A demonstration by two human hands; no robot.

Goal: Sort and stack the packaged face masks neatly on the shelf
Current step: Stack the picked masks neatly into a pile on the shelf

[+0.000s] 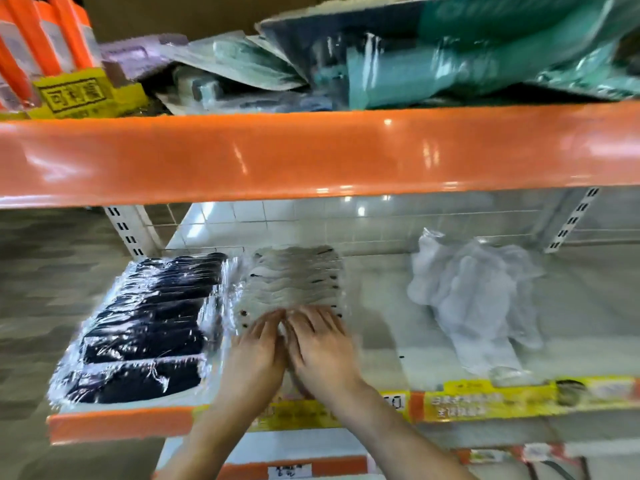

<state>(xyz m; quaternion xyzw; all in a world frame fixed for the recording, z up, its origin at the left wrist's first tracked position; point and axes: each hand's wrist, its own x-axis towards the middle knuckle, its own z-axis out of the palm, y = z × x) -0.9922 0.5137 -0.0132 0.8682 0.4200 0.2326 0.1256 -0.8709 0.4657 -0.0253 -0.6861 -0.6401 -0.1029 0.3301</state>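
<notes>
- Nearest, both bare forearms reach up from the bottom edge, crossing the yellow printed label strip (485, 400) that runs along the front lip of the pale shelf (381, 306).
- Left hand (258, 348) lies palm down with fingers fairly straight and slightly spread; its grip is loose, curled round nothing, the fingers pressing flat on the near end of the row of clear-wrapped grey face mask packs (294, 275).
- Right hand (320, 344) lies just beside the left one, touching or nearly touching it, also palm down with fingers spread and flat on the same packs; motion blur hides any finer detail of the fingertips.
- Beyond the fingertips, the grey packs run away toward the back of the shelf in overlapping layers.
- Left of the hands, just beside the grey row, sits a row of clear-wrapped black face mask packs (145, 327), also overlapping front to back and reaching the shelf's left front corner.
- Right of the hands, well apart, a loose heap of white masks in crumpled clear plastic (474, 299) lies on the shelf.
- Above and farther off, a glossy orange shelf beam (311, 154) spans the view.
- On top of it rests an untidy pile of teal and dark plastic packages (415, 60), with orange-and-clear packaged items (38, 39) to the left.
</notes>
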